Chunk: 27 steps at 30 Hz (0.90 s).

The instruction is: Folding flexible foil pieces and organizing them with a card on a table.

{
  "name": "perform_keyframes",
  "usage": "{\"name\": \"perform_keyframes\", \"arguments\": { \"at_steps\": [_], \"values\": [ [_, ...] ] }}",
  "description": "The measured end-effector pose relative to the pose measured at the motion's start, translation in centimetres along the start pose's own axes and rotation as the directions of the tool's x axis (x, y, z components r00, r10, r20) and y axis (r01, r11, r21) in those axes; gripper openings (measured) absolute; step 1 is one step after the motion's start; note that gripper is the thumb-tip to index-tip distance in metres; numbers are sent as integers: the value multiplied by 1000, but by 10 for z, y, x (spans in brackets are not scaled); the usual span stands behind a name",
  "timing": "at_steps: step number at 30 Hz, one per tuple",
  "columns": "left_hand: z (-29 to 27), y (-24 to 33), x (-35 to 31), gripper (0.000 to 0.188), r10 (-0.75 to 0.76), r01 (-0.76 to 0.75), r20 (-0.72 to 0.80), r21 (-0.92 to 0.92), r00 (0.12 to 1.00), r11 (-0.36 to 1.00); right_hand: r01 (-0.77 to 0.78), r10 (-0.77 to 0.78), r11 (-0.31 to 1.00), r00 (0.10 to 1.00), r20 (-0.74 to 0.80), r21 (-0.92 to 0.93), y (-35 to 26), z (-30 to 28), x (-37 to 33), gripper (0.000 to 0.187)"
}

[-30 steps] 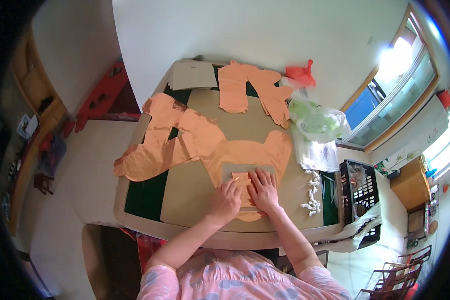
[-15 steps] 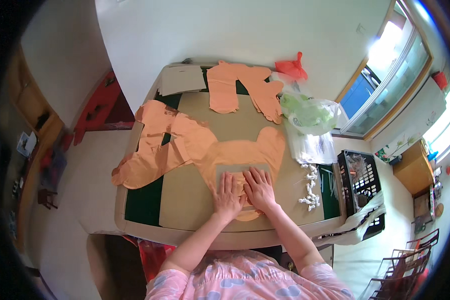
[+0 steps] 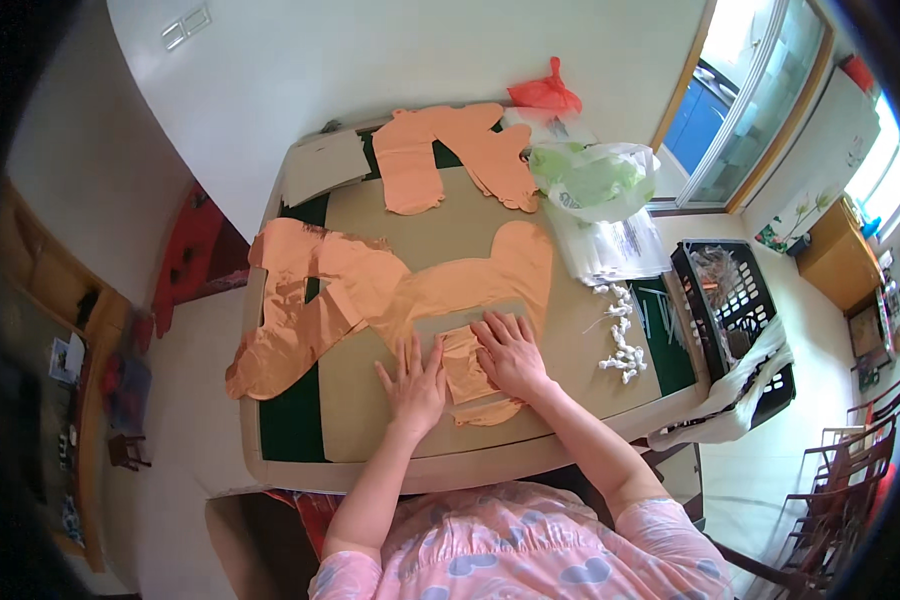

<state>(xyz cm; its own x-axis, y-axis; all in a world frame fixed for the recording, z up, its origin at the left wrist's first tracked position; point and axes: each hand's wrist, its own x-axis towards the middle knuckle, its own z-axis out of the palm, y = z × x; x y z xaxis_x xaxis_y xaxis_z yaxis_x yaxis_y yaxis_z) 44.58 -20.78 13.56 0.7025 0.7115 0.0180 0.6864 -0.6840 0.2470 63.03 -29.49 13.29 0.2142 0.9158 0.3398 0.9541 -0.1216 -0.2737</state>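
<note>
A flat rose-gold foil balloon (image 3: 450,283) lies spread over the table, its limb-like lobes reaching left and up. On its near part is a grey cardboard piece (image 3: 440,323), and a section of foil is folded over the cardboard. My left hand (image 3: 415,388) rests with fingers spread at the left edge of that fold. My right hand (image 3: 511,357) lies flat on the fold's right side, fingers stretched out. Neither hand grips anything. Creases show in the folded foil between them.
At the far side lies another flat rose-gold foil balloon (image 3: 410,165), with grey cardboard sheets (image 3: 322,168) to its left. On the right are a green-and-white plastic bag (image 3: 595,180), clear plastic sleeves (image 3: 615,250), small white knotted bundles (image 3: 622,340) and a black crate (image 3: 735,300). A red bag (image 3: 547,95) sits behind.
My left hand has moved left, away from my right hand, and its fingers have spread. The right hand stays on the folded foil. The whole view has shifted a little.
</note>
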Motion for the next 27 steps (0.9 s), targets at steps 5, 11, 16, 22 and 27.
{"name": "perform_keyframes", "arguments": {
  "at_steps": [5,11,16,22,27],
  "values": [
    [-16,7,10,52,-2,1,12,42,1000,999,2,-2,1000,1000,5,-9,-1,0,0,46],
    [30,45,32,51,161,-191,-204,-138,966,972,-27,28,999,998,53,-25,1,-1,-2,48],
    [46,40,30,57,173,-194,-185,-97,967,976,-4,5,1000,999,37,-23,6,9,-3,48],
    [28,48,27,56,160,-166,-118,-46,980,985,-33,107,982,906,-409,186,105,-20,32,11],
    [32,43,24,57,166,-176,-166,-52,972,983,-582,505,812,742,-441,-50,233,-60,43,32]
  ]
}}
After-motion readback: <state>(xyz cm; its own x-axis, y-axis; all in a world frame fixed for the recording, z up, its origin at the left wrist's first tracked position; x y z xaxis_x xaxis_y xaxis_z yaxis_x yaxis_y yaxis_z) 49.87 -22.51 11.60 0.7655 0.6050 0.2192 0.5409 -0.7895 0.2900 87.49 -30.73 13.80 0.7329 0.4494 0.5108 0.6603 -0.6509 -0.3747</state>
